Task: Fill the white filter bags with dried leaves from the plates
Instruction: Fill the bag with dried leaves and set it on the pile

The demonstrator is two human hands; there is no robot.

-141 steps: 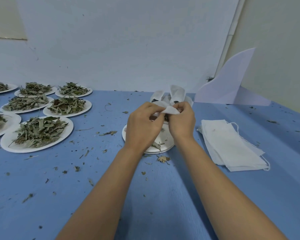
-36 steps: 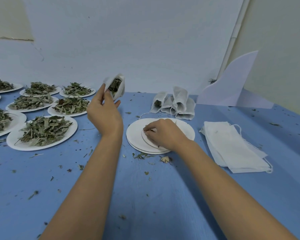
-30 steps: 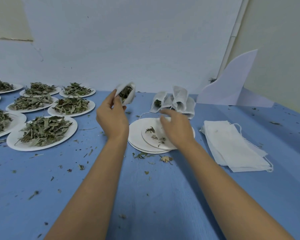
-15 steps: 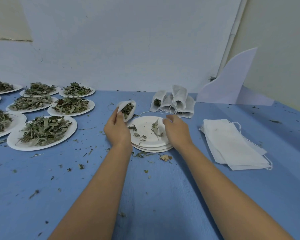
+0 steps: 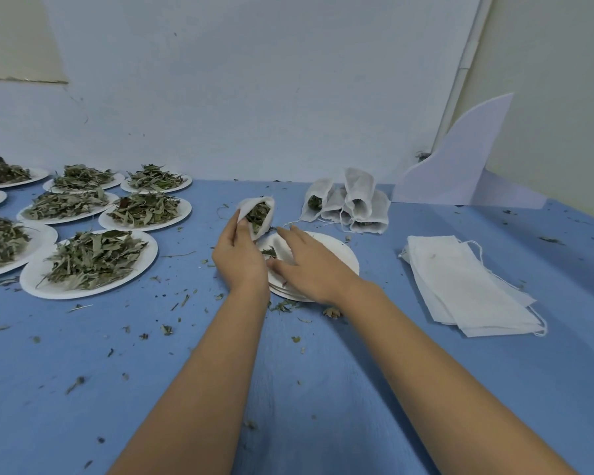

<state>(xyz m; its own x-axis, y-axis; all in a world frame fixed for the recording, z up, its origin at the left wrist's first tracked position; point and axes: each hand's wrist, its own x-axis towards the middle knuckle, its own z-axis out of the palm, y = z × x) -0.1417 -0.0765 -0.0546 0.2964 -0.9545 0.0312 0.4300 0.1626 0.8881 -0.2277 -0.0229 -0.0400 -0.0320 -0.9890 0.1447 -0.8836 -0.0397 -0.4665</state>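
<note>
My left hand holds a white filter bag by its rim, mouth open toward me, with dried leaves inside. It hovers at the left edge of a stack of white paper plates. My right hand lies over the top plate with fingers stretched toward the bag, touching a few leftover leaves. Several filled filter bags lean together behind the stack. A pile of flat unfilled filter bags lies to the right.
Several plates heaped with dried leaves cover the left side of the blue table. Leaf crumbs are scattered over the cloth. A curved white foam sheet leans against the back wall at right.
My left hand brought the leaf-filled bag down from above the table to the plate's left edge. My right hand slid across the top plate toward the bag, sweeping leftover leaves.
</note>
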